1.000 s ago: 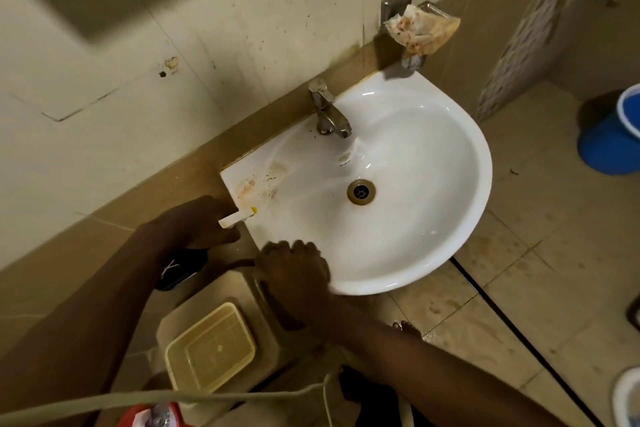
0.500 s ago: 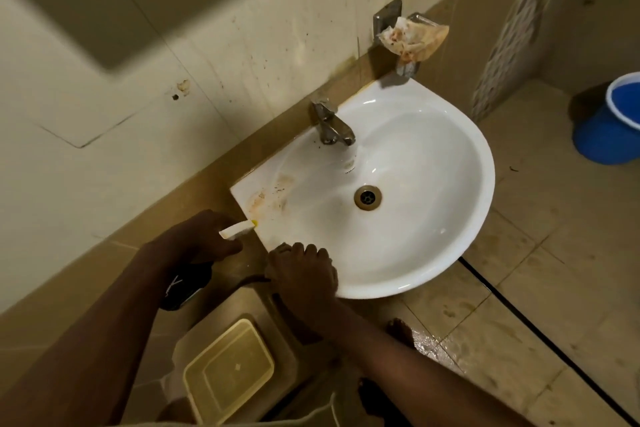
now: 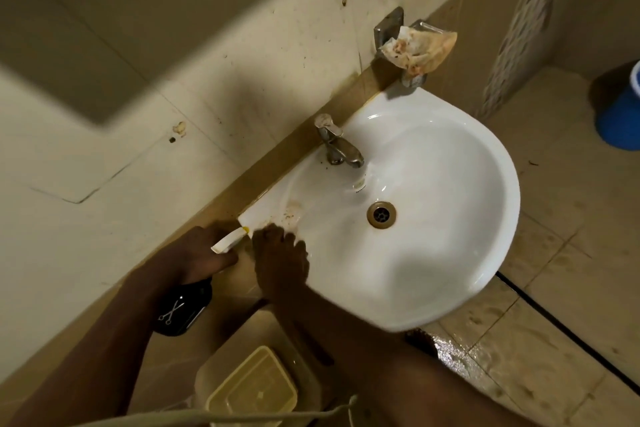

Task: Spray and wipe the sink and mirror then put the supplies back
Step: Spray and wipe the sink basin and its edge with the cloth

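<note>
- spray bottle (image 3: 181, 308): one, dark and rigid, with a pale trigger head and a yellow-tipped nozzle (image 3: 231, 239) aimed at the stained near-left corner of the sink (image 3: 450, 218). left hand (image 3: 204, 253) grips it around the neck, below the head, which looks the right place: the body is smooth and likely slick when wet, probably light enough for one hand.
- right hand (image 3: 280, 258) rests on the sink's near-left rim, fingers curled down onto the porcelain beside the brown stains (image 3: 291, 211); whether a cloth lies under it i cannot tell.
- sink: one, white, wall-mounted, hard and glossy, fixed, so it will take firm rubbing; wet patches would make it slippery.
- tap (image 3: 337, 144): one, metal, at the back edge.
- drain (image 3: 381, 215): one, in the middle of the basin.
- crumpled stained rag (image 3: 419, 50): one, soft and limp, lying in the wall holder above the sink, well apart from both hands.
- lidded tub (image 3: 252, 388): one, yellowish, below the sink.
- blue bucket (image 3: 620, 114): one, on the floor at far right.
</note>
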Demonstrator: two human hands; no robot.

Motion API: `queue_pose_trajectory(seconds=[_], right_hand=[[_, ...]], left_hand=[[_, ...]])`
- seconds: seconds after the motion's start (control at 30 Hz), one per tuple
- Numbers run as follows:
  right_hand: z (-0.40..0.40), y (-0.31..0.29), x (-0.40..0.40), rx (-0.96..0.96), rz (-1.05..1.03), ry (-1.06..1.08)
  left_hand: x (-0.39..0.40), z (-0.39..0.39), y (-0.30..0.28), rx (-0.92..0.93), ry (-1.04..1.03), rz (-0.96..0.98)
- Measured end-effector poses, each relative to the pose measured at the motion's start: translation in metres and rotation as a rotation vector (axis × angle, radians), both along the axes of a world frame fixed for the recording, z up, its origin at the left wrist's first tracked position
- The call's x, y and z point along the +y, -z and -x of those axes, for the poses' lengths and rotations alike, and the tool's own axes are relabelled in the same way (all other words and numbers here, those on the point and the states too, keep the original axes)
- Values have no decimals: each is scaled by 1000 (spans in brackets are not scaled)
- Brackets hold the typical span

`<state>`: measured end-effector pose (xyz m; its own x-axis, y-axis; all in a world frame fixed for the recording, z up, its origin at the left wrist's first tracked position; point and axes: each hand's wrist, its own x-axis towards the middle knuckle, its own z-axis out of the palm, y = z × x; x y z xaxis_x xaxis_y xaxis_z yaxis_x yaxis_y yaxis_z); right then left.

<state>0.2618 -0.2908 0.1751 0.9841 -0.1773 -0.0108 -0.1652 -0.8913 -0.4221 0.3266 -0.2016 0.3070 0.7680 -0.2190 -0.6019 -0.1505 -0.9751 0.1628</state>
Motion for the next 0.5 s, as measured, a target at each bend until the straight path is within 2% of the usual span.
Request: queue_pose_trajectory(seconds=[0.13, 0.2, 0.3, 0.4, 0.5], right_hand=[[-11, 6, 4, 83, -78, 124], [18, 9, 7, 119, -143, 161], [55, 10, 14, 132, -98, 161], [66, 6, 14, 176, -80, 168], [67, -4, 0, 120, -251, 183]], left_hand=[[-12, -1, -3, 72, -6, 47], [-24, -8, 2, 105, 82, -1], [-44, -22, 10, 169, 218, -99], [-59, -31, 18, 150, 334, -115], [-69, -37, 20, 147, 417, -95]])
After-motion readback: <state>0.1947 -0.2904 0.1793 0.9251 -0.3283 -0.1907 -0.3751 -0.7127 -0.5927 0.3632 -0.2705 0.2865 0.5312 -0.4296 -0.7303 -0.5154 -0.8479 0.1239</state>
